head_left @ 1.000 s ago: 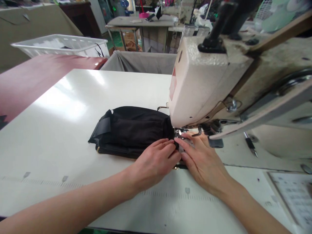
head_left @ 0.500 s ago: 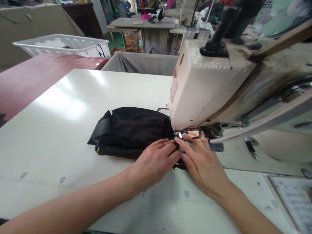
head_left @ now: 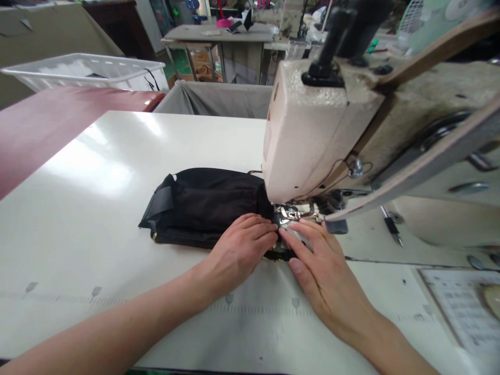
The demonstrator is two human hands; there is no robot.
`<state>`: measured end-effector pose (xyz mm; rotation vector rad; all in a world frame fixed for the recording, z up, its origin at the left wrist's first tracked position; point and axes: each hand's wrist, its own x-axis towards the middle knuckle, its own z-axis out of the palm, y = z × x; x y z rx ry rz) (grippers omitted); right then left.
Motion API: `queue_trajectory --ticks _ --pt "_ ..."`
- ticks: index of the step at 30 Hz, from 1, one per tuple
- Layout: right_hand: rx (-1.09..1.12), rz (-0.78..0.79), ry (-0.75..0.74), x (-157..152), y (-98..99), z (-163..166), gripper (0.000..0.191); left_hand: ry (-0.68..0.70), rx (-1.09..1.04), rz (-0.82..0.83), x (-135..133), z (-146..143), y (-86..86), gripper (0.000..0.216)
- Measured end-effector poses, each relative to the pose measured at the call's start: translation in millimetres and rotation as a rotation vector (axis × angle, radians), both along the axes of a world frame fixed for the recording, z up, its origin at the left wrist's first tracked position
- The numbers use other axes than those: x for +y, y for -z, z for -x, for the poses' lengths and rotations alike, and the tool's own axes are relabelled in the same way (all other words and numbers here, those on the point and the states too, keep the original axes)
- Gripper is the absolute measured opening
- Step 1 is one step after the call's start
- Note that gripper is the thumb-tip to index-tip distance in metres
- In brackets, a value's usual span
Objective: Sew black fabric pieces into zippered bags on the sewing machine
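A black fabric pouch [head_left: 203, 203] with a strap and a gold zipper edge lies on the white table [head_left: 117, 166], its right end under the head of a cream sewing machine [head_left: 312, 130]. My left hand [head_left: 238, 250] rests flat on the pouch's near right edge, fingers stretched toward the presser foot [head_left: 291, 214]. Just to the right, my right hand [head_left: 324, 265] lies flat with fingers extended, pressing the fabric beside the presser foot. Neither hand grips anything.
A white plastic basket [head_left: 86, 70] stands at the back left behind a dark red surface [head_left: 47, 125]. A grey cloth bin [head_left: 219, 99] sits beyond the table's far edge. A printed sheet [head_left: 461, 307] lies at the right. Further tables stand behind.
The view has shifted slightly; the hands and the pouch's edge have slid a little toward me and left. Both hands stay flat on the fabric by the presser foot.
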<state>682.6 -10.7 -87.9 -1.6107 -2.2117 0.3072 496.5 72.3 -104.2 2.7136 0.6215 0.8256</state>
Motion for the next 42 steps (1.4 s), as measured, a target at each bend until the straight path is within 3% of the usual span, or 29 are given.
queue_trajectory --ticks 8,17,27,32,37,42 --pt "0.087 0.016 0.059 5 4.8 -2 0.040 -0.079 0.013 0.001 -8 -9 -0.7 0.022" --pt "0.029 0.061 0.048 12 -0.6 -5 0.041 -0.084 0.020 -0.013 -8 -10 0.9 0.024" --pt "-0.034 0.006 0.036 8 7.9 -4 0.041 -0.014 0.098 -0.002 0 -1 -5.4 0.028" --pt "0.030 -0.058 0.006 -1 4.6 -6 0.033 0.082 0.167 -0.018 5 10 -4.8 0.032" --pt "0.132 -0.130 0.046 -2 5.1 -8 0.027 0.090 0.182 -0.042 7 12 -4.0 0.032" --pt "0.158 -0.105 0.071 -1 6.6 -10 0.028 0.095 0.181 -0.060 8 12 -4.9 0.031"
